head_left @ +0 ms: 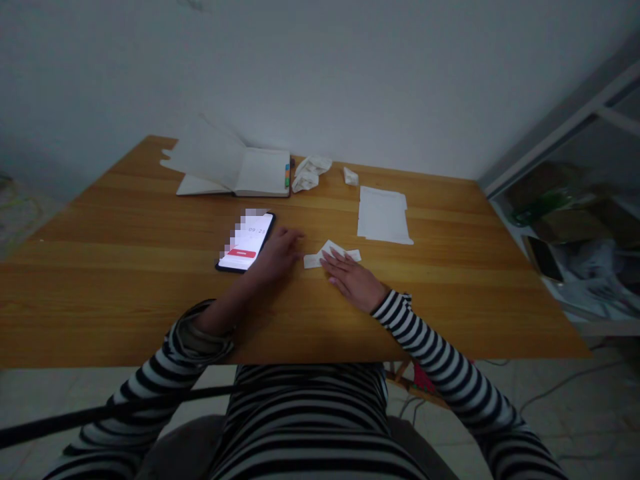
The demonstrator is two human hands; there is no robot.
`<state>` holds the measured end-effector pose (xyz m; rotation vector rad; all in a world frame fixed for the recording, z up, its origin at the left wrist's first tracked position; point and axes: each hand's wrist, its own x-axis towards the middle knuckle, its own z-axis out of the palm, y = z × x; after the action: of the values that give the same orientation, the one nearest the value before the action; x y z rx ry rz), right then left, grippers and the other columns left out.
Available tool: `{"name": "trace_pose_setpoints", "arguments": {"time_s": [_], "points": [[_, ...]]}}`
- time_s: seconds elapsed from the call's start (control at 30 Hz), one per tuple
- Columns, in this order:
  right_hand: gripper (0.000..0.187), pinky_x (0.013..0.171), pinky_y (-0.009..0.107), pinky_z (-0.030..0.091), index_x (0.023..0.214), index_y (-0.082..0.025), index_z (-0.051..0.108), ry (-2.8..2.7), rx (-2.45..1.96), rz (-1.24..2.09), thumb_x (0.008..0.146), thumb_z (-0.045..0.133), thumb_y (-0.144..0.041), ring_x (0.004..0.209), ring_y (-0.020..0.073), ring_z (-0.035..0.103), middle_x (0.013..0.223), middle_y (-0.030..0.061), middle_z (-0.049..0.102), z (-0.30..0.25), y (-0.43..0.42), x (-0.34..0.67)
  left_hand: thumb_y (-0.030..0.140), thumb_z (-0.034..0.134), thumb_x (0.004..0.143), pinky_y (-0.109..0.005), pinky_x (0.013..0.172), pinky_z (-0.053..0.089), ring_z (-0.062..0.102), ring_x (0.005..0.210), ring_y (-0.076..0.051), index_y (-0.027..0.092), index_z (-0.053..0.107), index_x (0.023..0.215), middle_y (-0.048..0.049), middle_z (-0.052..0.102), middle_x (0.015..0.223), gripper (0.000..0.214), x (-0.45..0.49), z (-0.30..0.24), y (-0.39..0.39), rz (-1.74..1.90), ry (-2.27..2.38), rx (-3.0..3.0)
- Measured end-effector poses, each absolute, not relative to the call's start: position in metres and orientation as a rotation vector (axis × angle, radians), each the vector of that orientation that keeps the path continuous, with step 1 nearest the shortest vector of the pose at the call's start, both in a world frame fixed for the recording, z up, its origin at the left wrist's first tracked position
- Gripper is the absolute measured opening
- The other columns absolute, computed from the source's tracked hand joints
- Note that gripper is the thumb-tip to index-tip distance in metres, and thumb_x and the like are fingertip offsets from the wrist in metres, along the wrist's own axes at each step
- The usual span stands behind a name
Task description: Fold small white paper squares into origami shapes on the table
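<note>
A small folded white paper lies on the wooden table, with a raised triangular peak in the middle and a narrow strip out to either side. Flat across its right part rests my right hand, fingers stretched out and pressing on it; they hide some of the folds. Just left of the paper, my left hand lies on the tabletop with its fingers loosely bent and apart, holding nothing. Left of that hand, partly behind the wrist, is a lit smartphone showing a timer and a red button.
An open notebook with coloured tabs lies at the back left of the table. Beside it are crumpled paper and a small paper piece. Loose white sheets lie farther right. A cluttered shelf stands at the right.
</note>
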<state>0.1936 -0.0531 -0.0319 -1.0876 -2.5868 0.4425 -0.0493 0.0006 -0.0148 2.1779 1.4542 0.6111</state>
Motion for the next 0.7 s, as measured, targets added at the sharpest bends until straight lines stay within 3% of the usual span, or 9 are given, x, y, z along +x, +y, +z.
{"name": "trace_pose_setpoints", "arguments": {"time_s": [0.1,0.2,0.3,0.4,0.5,0.6,0.7], "points": [[0.049,0.121,0.051,0.026,0.15,-0.018,0.037,-2.638,-1.075,0.417,0.101,0.039,-0.025,0.15,0.0246,0.023,0.157,0.0107,0.037,-0.029,-0.051,0.197,0.009,0.042,0.089,-0.043,0.099,0.046,0.055,0.114,-0.027,0.016,0.059,0.126,-0.0155,0.055,0.126,0.041,-0.056,-0.004,-0.013,0.655,1.538,2.324],[0.052,0.121,0.051,0.025,0.152,-0.015,0.033,-2.678,-1.073,0.371,0.101,0.038,-0.023,0.151,0.025,0.017,0.159,0.0117,0.032,-0.028,-0.053,0.197,0.002,0.041,0.086,-0.049,0.108,0.039,0.045,0.134,-0.032,0.016,0.057,0.131,-0.017,0.044,0.148,0.05,-0.039,0.0,-0.04,0.41,1.362,2.63],[0.055,0.121,0.053,0.022,0.154,-0.014,0.027,-2.671,-1.092,0.351,0.1,0.037,-0.021,0.152,0.0246,0.012,0.16,0.0117,0.029,-0.031,-0.057,0.195,0.002,0.035,0.089,-0.05,0.115,0.031,0.038,0.141,-0.029,0.011,0.054,0.136,-0.0156,0.047,0.149,0.052,-0.014,-0.005,-0.062,0.25,1.381,2.754],[0.055,0.122,0.053,0.021,0.154,-0.015,0.027,-2.631,-1.096,0.364,0.1,0.038,-0.022,0.152,0.0236,0.013,0.16,0.0113,0.029,-0.034,-0.059,0.196,0.001,0.029,0.089,-0.056,0.119,0.021,0.028,0.147,-0.029,0.009,0.048,0.142,-0.0157,0.039,0.155,0.057,-0.007,-0.01,-0.073,0.193,1.466,2.854],[0.052,0.121,0.051,0.024,0.151,-0.016,0.034,-2.575,-1.085,0.406,0.1,0.038,-0.022,0.151,0.0226,0.018,0.158,0.0107,0.035,-0.034,-0.058,0.2,0.001,0.029,0.089,-0.059,0.118,0.019,0.027,0.147,-0.031,0.007,0.049,0.141,-0.0174,0.034,0.157,0.056,-0.021,-0.009,-0.076,0.17,1.527,2.901],[0.046,0.119,0.046,0.031,0.145,-0.015,0.046,-2.468,-1.127,0.419,0.1,0.042,-0.023,0.146,0.0222,0.031,0.152,0.0118,0.043,-0.034,-0.055,0.206,0.002,0.032,0.09,-0.062,0.113,0.028,0.035,0.143,-0.036,0.009,0.056,0.135,-0.0197,0.036,0.155,0.051,-0.035,-0.003,-0.07,0.097,1.59,2.838],[0.039,0.112,0.042,0.043,0.136,-0.02,0.057,-2.346,-1.224,0.39,0.098,0.05,-0.026,0.134,0.0215,0.051,0.144,0.0095,0.054,-0.034,-0.047,0.21,0.011,0.04,0.093,-0.053,0.111,0.037,0.041,0.14,-0.035,0.005,0.052,0.137,-0.0242,0.042,0.151,0.045,-0.032,0.005,-0.052,0.143,1.529,2.814]]}}
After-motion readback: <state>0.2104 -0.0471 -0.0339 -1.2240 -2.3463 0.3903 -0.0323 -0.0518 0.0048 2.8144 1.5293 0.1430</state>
